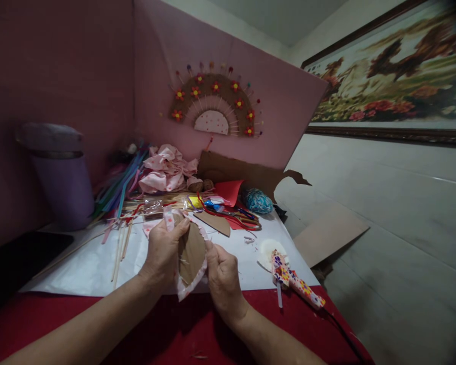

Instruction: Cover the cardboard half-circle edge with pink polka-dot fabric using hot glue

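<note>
My left hand (pixel 161 253) grips the upper left side of a rounded cardboard piece (pixel 191 253), its thumb pressed on the brown face. Pale pink fabric with dots (pixel 183 290) wraps the edge of the cardboard and shows at its lower tip. At the right edge of the piece, my right hand (pixel 222 274) has its fingers closed on the fabric border. The piece is held tilted above the front of the white sheet. Behind it lie another cardboard piece (pixel 214 223) and scissors (pixel 247 220).
A flowered glue gun (pixel 298 286) rests on the right by a white round pad (pixel 268 251). Sticks (pixel 117 253), crumpled fabric (pixel 167 167), blue yarn (pixel 257 201) and a purple tumbler (pixel 63 177) stand farther back. A decorated cardboard arch (pixel 213 81) hangs on the pink panel (pixel 281 111).
</note>
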The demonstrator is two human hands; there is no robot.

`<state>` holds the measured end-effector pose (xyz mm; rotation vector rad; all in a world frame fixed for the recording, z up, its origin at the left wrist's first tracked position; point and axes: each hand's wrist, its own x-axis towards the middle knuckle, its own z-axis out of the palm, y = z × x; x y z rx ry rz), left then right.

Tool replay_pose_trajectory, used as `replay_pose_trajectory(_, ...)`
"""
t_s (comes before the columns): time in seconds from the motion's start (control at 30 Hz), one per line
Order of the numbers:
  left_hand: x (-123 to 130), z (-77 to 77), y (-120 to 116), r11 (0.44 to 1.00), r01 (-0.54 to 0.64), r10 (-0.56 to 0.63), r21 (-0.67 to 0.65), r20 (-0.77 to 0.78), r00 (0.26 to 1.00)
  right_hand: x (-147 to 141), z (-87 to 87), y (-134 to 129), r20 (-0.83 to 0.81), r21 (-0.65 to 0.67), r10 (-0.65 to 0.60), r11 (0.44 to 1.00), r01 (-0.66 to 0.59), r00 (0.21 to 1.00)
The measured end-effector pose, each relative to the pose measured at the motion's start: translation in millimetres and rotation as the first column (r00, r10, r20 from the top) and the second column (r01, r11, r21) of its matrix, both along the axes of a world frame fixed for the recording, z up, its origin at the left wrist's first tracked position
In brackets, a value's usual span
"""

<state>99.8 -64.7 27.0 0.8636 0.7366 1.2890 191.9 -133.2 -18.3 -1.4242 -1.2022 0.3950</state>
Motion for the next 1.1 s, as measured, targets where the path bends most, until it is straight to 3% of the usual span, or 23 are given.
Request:
replay_pose_trajectory(0.17, -1.1, 3.9, -2.1, 0.996, 0.085, -0.086, 0.014, 0.039, 0.996, 6.1, 2.5, 2.9, -0.212, 0.017, 0.011, 1.000, -0.008, 0.977)
replay_pose_trajectory(0.37, -1.9, 10.0, -8.6, 0.987, 0.157, -0.157, -0.017, 0.012, 0.988, 9.3, 9.3, 3.8, -0.472, 0.010, 0.134, 0.989, -0.147, 0.871)
replay_pose_trajectory(0.57, -2.5, 7.6, -7.4, 0.983, 0.183, -0.183, -0.009, 0.000, 0.983, 5.8, 12.3, 1.6, -0.507, 0.024, 0.166, 0.984, -0.179, 0.846)
replay_pose_trajectory(0.9, -3.5, 6.4, -7.6, 0.985, 0.172, -0.173, -0.006, -0.027, 0.985, 5.9, 7.8, 2.9, -0.421, 0.039, 0.137, 0.990, -0.133, 0.897)
replay_pose_trajectory(1.1, -3.5, 5.2, -3.7, 0.967, 0.255, -0.254, 0.015, -0.020, 0.967, 5.2, 11.3, 2.5, -0.568, -0.006, 0.134, 0.986, -0.167, 0.812)
